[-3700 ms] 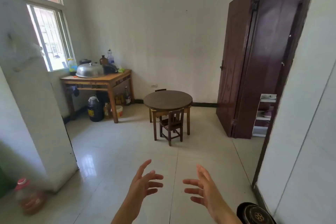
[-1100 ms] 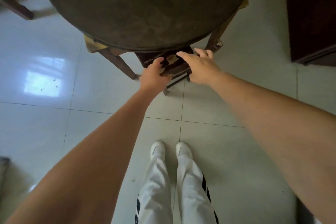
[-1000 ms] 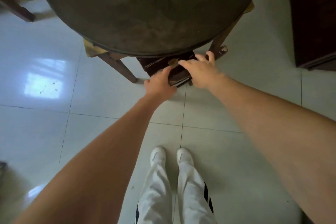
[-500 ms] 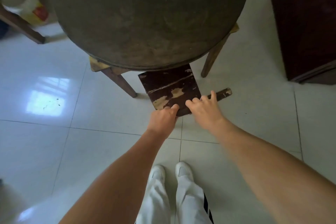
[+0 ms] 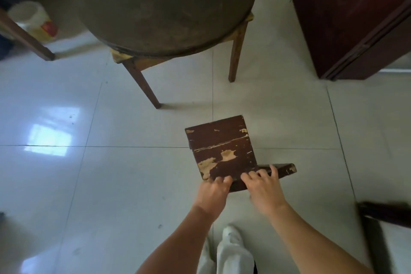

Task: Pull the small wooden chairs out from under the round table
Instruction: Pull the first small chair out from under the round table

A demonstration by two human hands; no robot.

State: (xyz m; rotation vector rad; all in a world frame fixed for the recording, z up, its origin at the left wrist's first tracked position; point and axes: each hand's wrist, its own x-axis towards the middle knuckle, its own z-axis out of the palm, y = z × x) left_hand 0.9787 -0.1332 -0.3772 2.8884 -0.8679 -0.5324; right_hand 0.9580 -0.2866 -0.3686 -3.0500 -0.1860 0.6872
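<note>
A small dark wooden chair [image 5: 222, 149] with chipped paint stands on the tiled floor, fully clear of the round table [image 5: 164, 4] behind it. Its seat faces the table and its top back rail runs along the near edge. My left hand [image 5: 213, 193] grips the left part of that rail. My right hand [image 5: 263, 189] grips the rail just to the right, fingers curled over it. Whether another chair is under the table is hidden by the tabletop.
A dark red wardrobe [image 5: 355, 13] stands at the right. A second table's leg [image 5: 26, 38] and a white-yellow bucket [image 5: 33, 20] are at the far left. A dark wooden object [image 5: 382, 218] lies at the right edge. My white shoes [image 5: 229, 236] are below the chair.
Both hands have dragged the chair toward me, from half under the tabletop to well out on the open floor. I have stepped back, so the table appears farther away.
</note>
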